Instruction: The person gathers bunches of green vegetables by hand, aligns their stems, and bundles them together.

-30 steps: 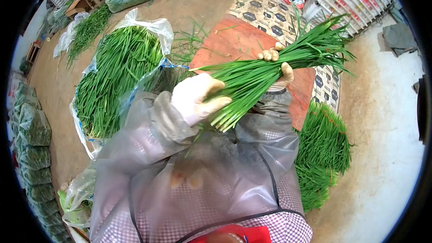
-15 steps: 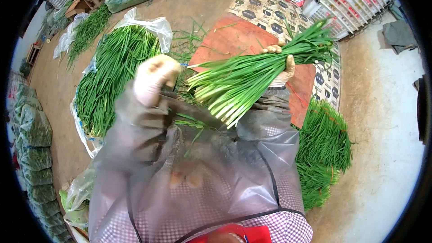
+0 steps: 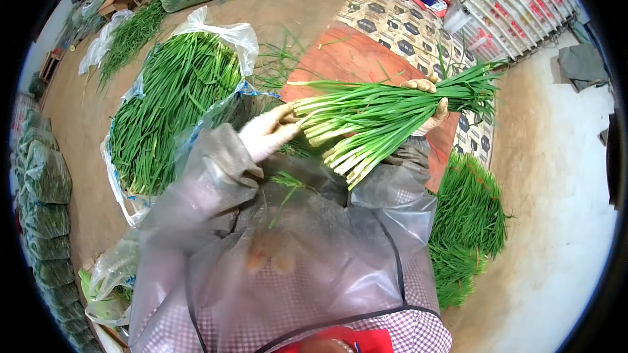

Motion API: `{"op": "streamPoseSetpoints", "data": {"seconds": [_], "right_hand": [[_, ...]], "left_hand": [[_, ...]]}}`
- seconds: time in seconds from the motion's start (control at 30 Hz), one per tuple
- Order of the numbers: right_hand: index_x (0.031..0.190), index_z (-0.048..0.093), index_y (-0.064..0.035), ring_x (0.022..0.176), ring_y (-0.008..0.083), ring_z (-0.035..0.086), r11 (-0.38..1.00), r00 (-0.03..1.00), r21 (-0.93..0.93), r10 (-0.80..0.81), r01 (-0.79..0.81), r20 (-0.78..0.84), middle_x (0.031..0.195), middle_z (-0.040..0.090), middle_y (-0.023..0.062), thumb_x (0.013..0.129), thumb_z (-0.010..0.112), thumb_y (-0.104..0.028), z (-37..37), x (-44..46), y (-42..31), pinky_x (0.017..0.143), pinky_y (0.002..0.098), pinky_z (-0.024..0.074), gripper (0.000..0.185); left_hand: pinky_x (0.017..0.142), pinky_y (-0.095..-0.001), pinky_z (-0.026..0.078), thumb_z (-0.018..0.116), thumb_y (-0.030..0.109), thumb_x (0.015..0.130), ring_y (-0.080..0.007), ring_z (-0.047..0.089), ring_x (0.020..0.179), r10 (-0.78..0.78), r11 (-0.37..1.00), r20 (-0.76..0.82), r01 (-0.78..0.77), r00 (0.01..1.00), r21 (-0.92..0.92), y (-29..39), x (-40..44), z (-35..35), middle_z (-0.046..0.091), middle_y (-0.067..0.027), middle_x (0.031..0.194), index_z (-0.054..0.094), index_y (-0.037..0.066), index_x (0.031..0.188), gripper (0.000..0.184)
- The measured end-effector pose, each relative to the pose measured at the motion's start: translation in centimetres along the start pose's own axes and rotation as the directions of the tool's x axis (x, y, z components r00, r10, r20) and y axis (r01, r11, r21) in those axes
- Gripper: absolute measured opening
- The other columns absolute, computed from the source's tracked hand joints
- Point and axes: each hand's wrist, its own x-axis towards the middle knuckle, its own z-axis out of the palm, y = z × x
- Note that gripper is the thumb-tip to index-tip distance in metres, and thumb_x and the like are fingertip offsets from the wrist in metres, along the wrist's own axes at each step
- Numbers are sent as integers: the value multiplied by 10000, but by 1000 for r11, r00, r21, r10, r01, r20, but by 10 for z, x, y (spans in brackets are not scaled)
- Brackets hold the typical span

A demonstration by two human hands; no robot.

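Right of centre, the right hand [image 3: 433, 119] grips a garlic-chive bunch [image 3: 386, 106], its long axis slanting from upper right down leftward. The left hand [image 3: 265, 134], nearer the pale stem ends [image 3: 341, 158], meets them; whether it pinches any, I cannot tell.

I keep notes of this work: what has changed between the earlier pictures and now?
The left hand swung away from the long green leafy bundle, then returned rightward to its pale ends. The right hand kept its grip; the open whitish plastic bag of greens stayed.
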Motion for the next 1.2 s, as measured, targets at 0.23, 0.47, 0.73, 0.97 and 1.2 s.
{"op": "streamPoseSetpoints", "data": {"seconds": [0.23, 0.47, 0.73, 0.97, 1.2], "right_hand": [[1240, 461, -27, 957, 184, 539, 999, 995, 37, 36, -39, 93, 954, 565, 38, 865, 607, -256, -3, 2, -8, 927, 383, 402, 464], [1249, 449, -6, 923, 191, 529, 986, 997, -163, 30, -18, 70, 928, 556, 47, 841, 630, -240, 12, 0, -8, 916, 396, 409, 503], [1237, 480, 15, 902, 215, 538, 975, 997, -216, 65, -56, 34, 911, 560, 60, 822, 636, -268, 17, -4, -4, 897, 408, 424, 526], [1219, 482, 18, 916, 228, 545, 950, 997, -312, 38, -16, 65, 916, 565, 71, 824, 618, -256, 17, -7, -24, 893, 418, 434, 499], [1179, 529, 32, 918, 220, 555, 713, 983, -677, 152, -180, -101, 924, 590, 85, 798, 610, -206, 88, 43, -35, 884, 367, 454, 456]], "left_hand": [[634, -241, 431, 582, 150, 926, -82, 510, 672, -79, 997, -110, 80, 991, 5, 1, 9, -13, 571, 9, 720, 602, 24, 871, 138], [741, -314, 473, 588, 21, 831, -206, 592, 836, 414, 841, 55, -405, 909, 360, 71, 26, 1, 597, -69, 877, 631, 63, 1119, 293], [716, -334, 494, 640, 47, 796, -255, 615, 808, 499, 653, 198, -516, 844, 554, 64, 56, 32, 606, -78, 838, 652, 79, 993, 201], [829, -272, 461, 668, 127, 862, -127, 586, 892, 45, 895, -369, -201, 928, -397, 62, 45, -57, 660, -41, 990, 646, 27, 1068, 230], [1133, -387, 228, 763, 352, 772, -281, 299, 1373, 206, 914, 301, -292, 931, 280, 103, 132, 22, 341, -166, 1469, 232, 23, 1471, 938]]}}
